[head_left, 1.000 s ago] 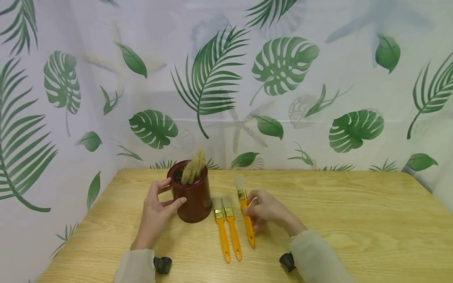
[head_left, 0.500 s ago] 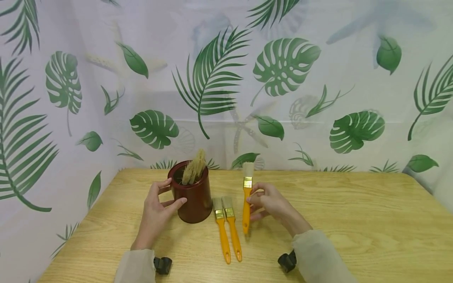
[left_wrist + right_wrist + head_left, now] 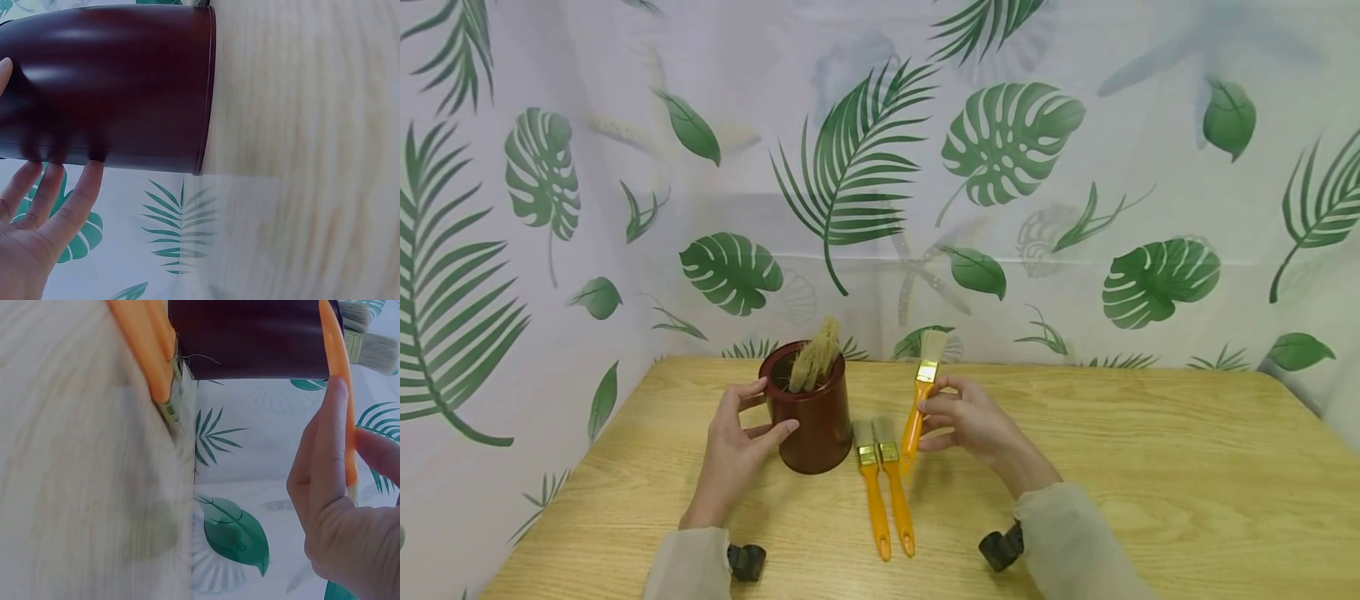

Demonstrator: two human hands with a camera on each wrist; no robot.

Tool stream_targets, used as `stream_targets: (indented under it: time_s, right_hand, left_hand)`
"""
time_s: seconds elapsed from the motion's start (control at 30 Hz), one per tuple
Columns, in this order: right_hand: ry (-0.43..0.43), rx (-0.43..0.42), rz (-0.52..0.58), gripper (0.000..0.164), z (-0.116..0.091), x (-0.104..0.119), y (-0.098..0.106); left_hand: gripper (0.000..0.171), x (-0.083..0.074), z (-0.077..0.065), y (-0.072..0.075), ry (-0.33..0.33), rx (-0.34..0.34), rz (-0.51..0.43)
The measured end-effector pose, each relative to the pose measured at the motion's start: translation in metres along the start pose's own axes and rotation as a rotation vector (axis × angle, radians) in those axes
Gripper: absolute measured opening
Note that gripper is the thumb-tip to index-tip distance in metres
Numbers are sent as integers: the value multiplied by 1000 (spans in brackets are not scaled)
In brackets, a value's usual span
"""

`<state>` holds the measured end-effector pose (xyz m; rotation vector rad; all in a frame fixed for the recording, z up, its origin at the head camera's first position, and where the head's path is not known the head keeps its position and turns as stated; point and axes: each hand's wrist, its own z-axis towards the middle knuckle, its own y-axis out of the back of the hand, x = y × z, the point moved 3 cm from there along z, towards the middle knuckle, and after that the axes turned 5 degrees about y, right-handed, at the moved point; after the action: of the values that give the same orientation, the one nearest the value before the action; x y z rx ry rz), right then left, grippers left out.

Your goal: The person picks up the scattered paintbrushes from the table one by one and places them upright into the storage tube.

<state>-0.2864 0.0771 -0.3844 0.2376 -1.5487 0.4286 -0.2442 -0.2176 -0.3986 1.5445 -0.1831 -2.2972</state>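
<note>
My left hand holds a dark red pot at its left side, thumb on the front and fingers near the rim. In the left wrist view several fingertips press on the pot's wall. Pale bristles stick up out of the pot. My right hand pinches a paintbrush by its orange handle, bristles up and tilted, raised right of the pot. Two more paintbrushes, a left one and a right one, lie side by side on the table between pot and right hand.
The wood-grain table stretches to both sides. Behind it hangs a white cloth printed with green leaves. A black wrist camera sits by the left sleeve, another wrist camera by the right.
The right hand has lifted its paintbrush off the table, raising it and tipping its handle end leftward toward the pot. The left hand stays on the pot, and the two lying brushes keep their places.
</note>
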Motion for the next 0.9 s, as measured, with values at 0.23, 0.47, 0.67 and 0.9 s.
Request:
stream_targets:
  time_s: [0.23, 0.47, 0.67, 0.9]
  right_hand:
    - [56, -77, 75, 19, 4, 4, -9]
    - [113, -178, 147, 21, 8, 12, -18]
    - [139, -295, 204, 16, 14, 17, -26]
    - [205, -381, 271, 22, 17, 24, -40]
  left_hand:
    - [53, 1, -1, 1, 7, 1, -3]
    - [53, 0, 0, 0, -8, 7, -6]
    - [52, -1, 1, 0, 9, 10, -16]
    - [53, 2, 1, 0, 10, 5, -12]
